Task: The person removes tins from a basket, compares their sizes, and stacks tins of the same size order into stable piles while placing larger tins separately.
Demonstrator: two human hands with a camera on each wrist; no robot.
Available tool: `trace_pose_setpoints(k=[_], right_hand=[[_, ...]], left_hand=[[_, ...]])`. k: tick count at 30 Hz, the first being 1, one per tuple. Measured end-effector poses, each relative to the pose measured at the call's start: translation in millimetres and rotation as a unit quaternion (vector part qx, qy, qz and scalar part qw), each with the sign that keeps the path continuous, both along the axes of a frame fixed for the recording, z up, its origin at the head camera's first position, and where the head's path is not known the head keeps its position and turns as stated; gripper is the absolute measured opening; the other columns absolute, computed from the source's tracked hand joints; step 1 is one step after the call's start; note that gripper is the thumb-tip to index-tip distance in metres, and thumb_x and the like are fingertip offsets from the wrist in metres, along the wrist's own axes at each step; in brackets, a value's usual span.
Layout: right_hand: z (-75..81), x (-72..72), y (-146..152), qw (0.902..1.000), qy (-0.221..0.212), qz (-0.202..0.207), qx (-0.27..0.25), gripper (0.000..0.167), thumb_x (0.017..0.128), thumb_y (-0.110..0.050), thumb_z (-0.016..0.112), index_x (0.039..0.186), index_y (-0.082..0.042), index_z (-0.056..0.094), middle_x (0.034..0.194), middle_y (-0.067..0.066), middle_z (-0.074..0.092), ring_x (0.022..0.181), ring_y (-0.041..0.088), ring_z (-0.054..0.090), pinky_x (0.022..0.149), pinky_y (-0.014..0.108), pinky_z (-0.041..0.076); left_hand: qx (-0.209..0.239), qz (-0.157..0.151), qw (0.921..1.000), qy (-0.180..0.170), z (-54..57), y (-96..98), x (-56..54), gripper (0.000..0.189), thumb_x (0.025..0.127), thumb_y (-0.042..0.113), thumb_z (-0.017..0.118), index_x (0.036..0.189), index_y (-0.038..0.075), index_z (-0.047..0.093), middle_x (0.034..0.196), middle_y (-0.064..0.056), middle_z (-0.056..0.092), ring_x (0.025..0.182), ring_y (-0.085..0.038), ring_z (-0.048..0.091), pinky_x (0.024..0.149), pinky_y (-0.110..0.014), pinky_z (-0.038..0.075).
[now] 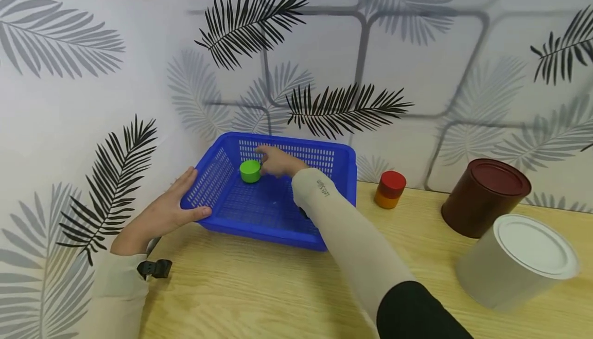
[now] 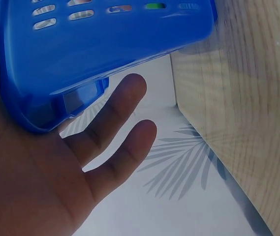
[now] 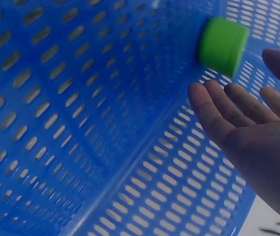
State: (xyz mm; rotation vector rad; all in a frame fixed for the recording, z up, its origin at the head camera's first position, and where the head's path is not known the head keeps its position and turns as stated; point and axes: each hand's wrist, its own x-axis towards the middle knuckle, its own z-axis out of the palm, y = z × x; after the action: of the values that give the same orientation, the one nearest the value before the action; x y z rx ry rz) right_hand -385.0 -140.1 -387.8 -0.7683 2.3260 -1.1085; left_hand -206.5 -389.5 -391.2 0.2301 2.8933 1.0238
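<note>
A blue plastic basket (image 1: pixel 273 233) with slotted walls stands on the table by the wall. Inside it, toward the back left corner, sits a small round green cup (image 1: pixel 250 172). My left hand (image 1: pixel 169 213) holds the basket's left front corner, thumb along the front rim. In the left wrist view, the rim (image 2: pixel 26 110) lies against the palm, with two fingers stretched out below it. My right hand (image 1: pixel 278 161) reaches into the basket, just right of the green cup. The right wrist view shows its fingers (image 3: pixel 208 110) spread loosely beside the cup (image 3: pixel 223 46), holding nothing.
Right of the basket stands a small red-and-orange stack (image 1: pixel 390 190). Farther right are a dark brown lidded canister (image 1: pixel 484 197) and a larger white lidded one (image 1: pixel 516 262). A leaf-patterned wall (image 1: pixel 324 61) rises behind the wooden table (image 1: pixel 231 287).
</note>
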Motion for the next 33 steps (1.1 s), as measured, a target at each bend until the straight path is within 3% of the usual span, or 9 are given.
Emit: trace_pose_setpoints(k=[3,5,8,15,23,28,33], right_hand=[[-1.7,-0.8,-6,0.9999,0.011,0.009,0.007,0.068,0.093,0.009,0.056,0.156,-0.005,0.036,0.146,0.021,0.051,0.102,0.028,0.059,0.07,0.033,0.048],[-3.8,0.0,-7,0.9996,0.026,0.003,0.008,0.064,0.093,0.01,0.056,0.153,-0.003,0.04,0.143,0.019,0.053,0.114,0.028,0.06,0.078,0.033,0.051],[-6.9,0.9,-9,0.999,0.043,-0.002,0.01,0.061,0.092,0.007,0.059,0.15,-0.001,0.043,0.138,0.019,0.056,0.118,0.031,0.059,0.091,0.037,0.051],[-15.9,4.8,-19,0.9988,0.025,0.035,0.024,0.081,0.09,-0.001,0.071,0.158,-0.001,0.027,0.156,0.02,0.039,0.143,0.032,0.039,0.115,0.04,0.033],[-23.5,9.4,-28,0.9981,0.024,0.05,0.025,0.084,0.089,0.003,0.071,0.159,-0.003,0.026,0.138,0.023,0.057,0.125,0.034,0.056,0.105,0.04,0.045],[-27.6,13.8,-32,0.9936,0.05,0.077,0.067,0.089,0.091,-0.015,0.077,0.16,-0.001,0.023,0.158,0.016,0.037,0.139,0.029,0.045,0.114,0.035,0.035],[-27.4,18.0,-34,0.9915,0.066,0.066,0.091,0.095,0.091,-0.027,0.079,0.161,-0.003,0.02,0.163,0.013,0.03,0.141,0.027,0.042,0.116,0.034,0.031]], left_hand=[[-0.004,-0.001,1.0,0.004,2.1,-0.7,0.0,0.111,0.089,0.048,0.073,0.163,0.007,0.002,0.168,-0.016,-0.004,0.151,-0.043,-0.002,0.112,-0.072,0.011],[-0.005,0.0,1.0,0.002,1.6,1.2,0.2,0.111,0.089,0.049,0.073,0.163,0.008,0.002,0.168,-0.016,-0.004,0.151,-0.043,-0.001,0.112,-0.072,0.011],[-0.013,0.003,0.9999,0.003,1.1,1.7,0.3,0.111,0.089,0.051,0.073,0.163,0.008,0.003,0.168,-0.016,-0.003,0.151,-0.044,0.0,0.113,-0.071,0.011],[-0.021,0.003,0.9998,0.001,2.5,0.5,-0.2,0.111,0.089,0.052,0.071,0.163,0.008,0.001,0.168,-0.017,-0.003,0.152,-0.043,0.0,0.113,-0.071,0.012],[-0.014,0.0,0.9999,0.0,2.9,-2.0,-0.3,0.111,0.089,0.052,0.072,0.162,0.006,0.001,0.168,-0.018,-0.004,0.151,-0.044,-0.001,0.112,-0.071,0.012],[-0.012,-0.005,0.9999,0.003,2.1,-3.1,-1.1,0.11,0.09,0.051,0.072,0.162,0.006,0.002,0.168,-0.017,-0.005,0.151,-0.043,-0.002,0.113,-0.07,0.011],[-0.017,-0.008,0.9998,0.008,0.9,-4.2,-2.9,0.11,0.09,0.052,0.071,0.162,0.006,0.002,0.168,-0.017,-0.004,0.152,-0.042,-0.001,0.114,-0.069,0.012]])
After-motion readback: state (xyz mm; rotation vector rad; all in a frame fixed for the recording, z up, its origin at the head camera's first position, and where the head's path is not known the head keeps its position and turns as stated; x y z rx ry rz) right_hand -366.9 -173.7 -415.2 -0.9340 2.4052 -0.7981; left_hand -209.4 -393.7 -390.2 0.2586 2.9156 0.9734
